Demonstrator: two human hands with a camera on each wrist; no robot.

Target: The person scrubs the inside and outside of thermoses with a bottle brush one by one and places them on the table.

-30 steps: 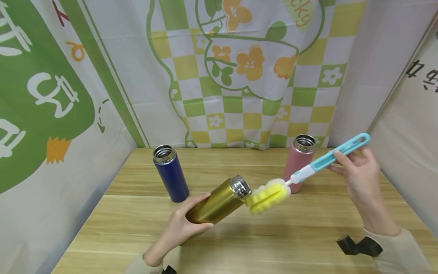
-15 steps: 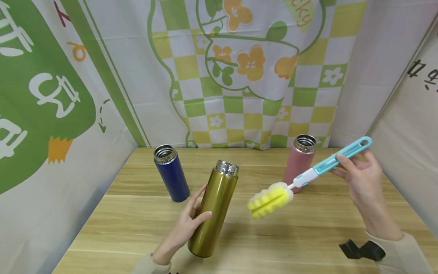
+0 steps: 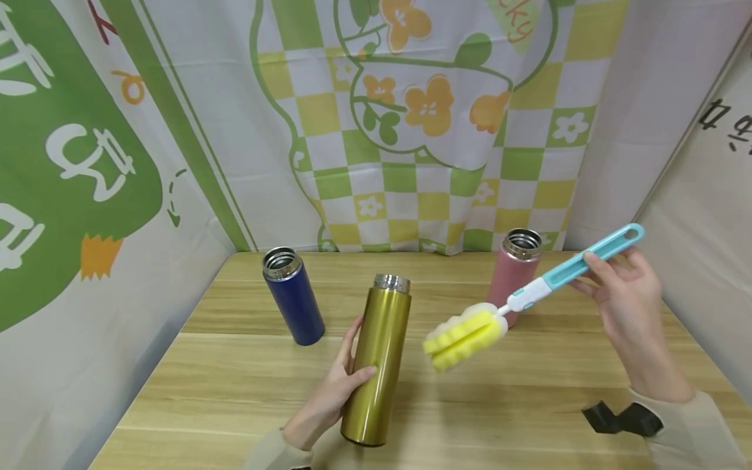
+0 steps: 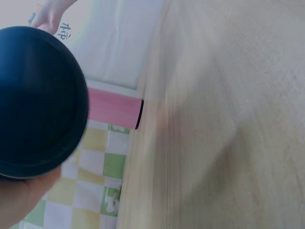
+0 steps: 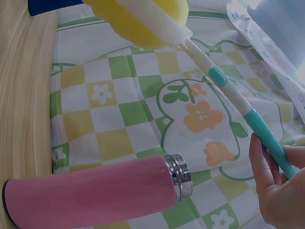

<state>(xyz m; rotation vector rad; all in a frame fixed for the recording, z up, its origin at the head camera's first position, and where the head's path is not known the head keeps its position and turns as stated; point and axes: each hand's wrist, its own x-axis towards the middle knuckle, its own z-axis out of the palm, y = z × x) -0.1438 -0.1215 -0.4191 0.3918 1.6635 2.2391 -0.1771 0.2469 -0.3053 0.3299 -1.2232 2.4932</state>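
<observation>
My left hand [image 3: 331,395] grips a gold thermos bottle [image 3: 384,352] around its lower half, fingers behind and thumb across the front. The bottle is lidless and nearly upright, leaning a little right. In the left wrist view its dark round base [image 4: 38,102] faces the camera, off the table. With thumb and fingers my right hand [image 3: 631,307] holds a bottle brush [image 3: 578,264] by its turquoise handle. The brush slants down to the left, and its yellow-and-white sponge head [image 3: 467,333] hangs in the air, apart from the gold bottle on its right side.
A blue thermos bottle [image 3: 295,305] stands open at the back left of the wooden table [image 3: 223,391]. Behind the brush stands a pink one [image 5: 95,193], also lidless. Printed cloth curtains [image 3: 423,196] close off the back and sides.
The gold bottle has swung from a rightward tilt to nearly upright, its mouth moving away from the sponge head. My left hand turned with it. The brush has shifted slightly right.
</observation>
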